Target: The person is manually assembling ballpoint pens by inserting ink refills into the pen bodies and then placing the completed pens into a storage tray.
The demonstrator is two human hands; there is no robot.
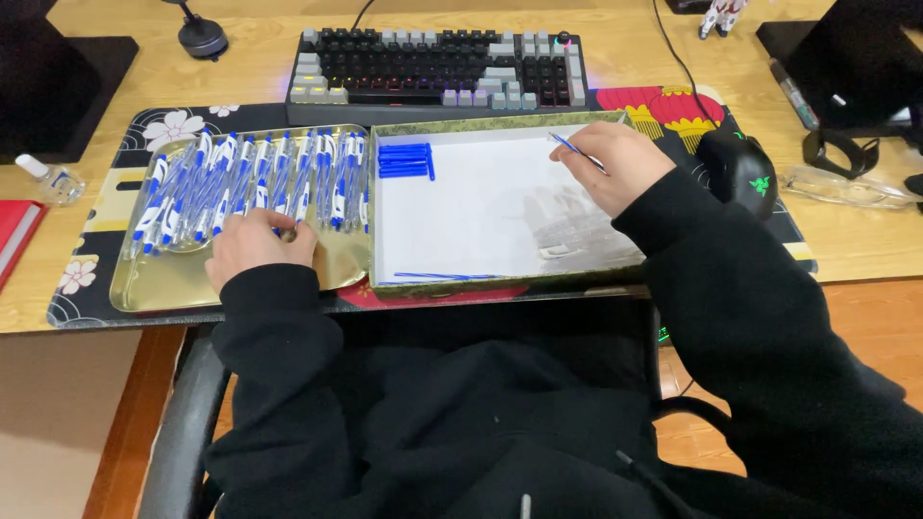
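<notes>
A gold metal tray on the left holds several blue-and-white pens in a row. My left hand rests on the tray's near side, its fingers closed on a pen at the row's lower edge. To the right is a white-lined box lid. My right hand hovers over its far right corner and pinches a thin blue pen refill. A small stack of blue pen caps lies in the lid's far left corner. Thin blue refills lie along its near edge.
A keyboard stands behind the tray and lid on a patterned desk mat. A black mouse is right of the lid. A small bottle and a red book are at the left edge. Dark monitor bases occupy both far corners.
</notes>
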